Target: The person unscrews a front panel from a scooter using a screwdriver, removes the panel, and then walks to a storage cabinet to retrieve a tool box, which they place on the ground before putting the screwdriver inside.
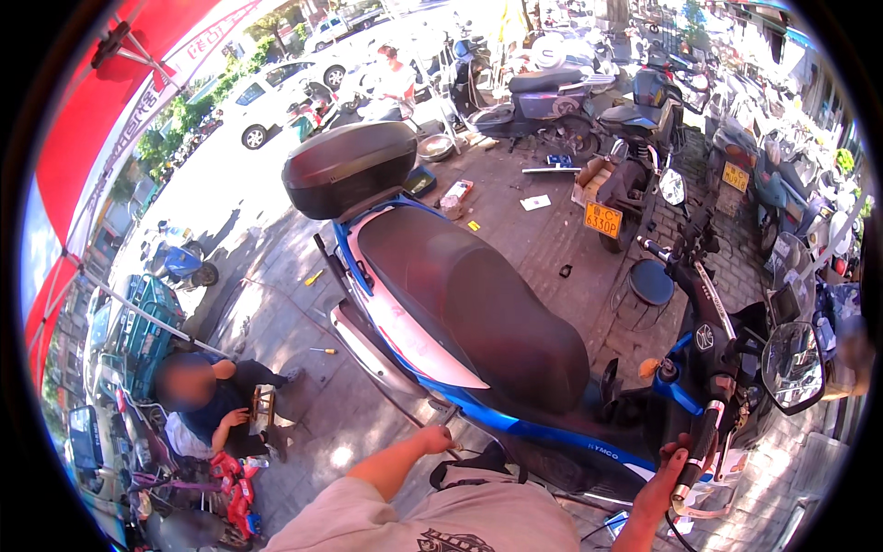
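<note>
The person's right hand (658, 483) is gripping the near end of the handlebar, its fingers curling around the black cylindrical handlebar grip (705, 434) with silvery bands. The left hand (432, 441) is hovering or resting beside the lower edge of the blue-and-white scooter (457, 363); its fingers are appearing curled, but I cannot tell whether they are holding anything or touching the bodywork. The scooter is standing directly in front of the person on the grey paving, its handlebar pointing toward the right and its tail reaching toward the upper left. A long black padded seat (478, 304) is covering its top, and a bulky black plastic top box (349, 166) is sitting behind that. A dark-framed rectangular mirror (793, 368) is jutting out near the handlebar. Beyond the scooter, a round stool with a dark blue top (651, 281) is standing near a parked motorcycle with an orange plate (603, 219), and a white sheet of paper (535, 202) is lying on the ground. On the nearer left side, a small screwdriver with a yellow handle (322, 350) is lying on the paving. Farther left, another person in dark clothing (210, 405) is sitting low, while a red canopy (78, 120) is hanging above.
</note>
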### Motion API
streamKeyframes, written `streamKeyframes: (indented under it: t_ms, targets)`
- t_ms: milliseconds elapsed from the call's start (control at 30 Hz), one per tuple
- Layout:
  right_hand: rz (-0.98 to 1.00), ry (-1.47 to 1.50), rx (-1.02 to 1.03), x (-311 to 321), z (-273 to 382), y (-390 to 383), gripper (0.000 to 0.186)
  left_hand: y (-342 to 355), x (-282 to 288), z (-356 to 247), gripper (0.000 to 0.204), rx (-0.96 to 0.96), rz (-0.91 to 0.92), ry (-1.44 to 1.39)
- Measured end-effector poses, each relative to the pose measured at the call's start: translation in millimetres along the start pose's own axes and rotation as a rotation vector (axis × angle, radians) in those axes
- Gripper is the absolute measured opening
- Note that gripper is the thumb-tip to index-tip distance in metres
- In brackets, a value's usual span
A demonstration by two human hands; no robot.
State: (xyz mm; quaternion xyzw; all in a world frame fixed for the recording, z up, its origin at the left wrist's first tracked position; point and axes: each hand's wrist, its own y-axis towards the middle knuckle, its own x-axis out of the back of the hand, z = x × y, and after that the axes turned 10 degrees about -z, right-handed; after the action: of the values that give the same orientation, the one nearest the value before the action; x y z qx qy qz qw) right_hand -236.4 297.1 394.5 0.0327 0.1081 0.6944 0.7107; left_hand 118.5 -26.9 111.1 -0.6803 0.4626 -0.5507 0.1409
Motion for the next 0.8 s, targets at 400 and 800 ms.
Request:
streamKeyframes:
  t_ms: [400, 800]
  targets:
    - [-0.088, 0.193, -0.102, 13, 24, 34, 0.063, -32, -28, -18, 0.051, -0.026, -0.127, -0.122]
    - [-0.014, -0.581, -0.006, 43, -6, 56, 0.044, 9, 5, -102, 0.026, -0.115, -0.071, -0.657]
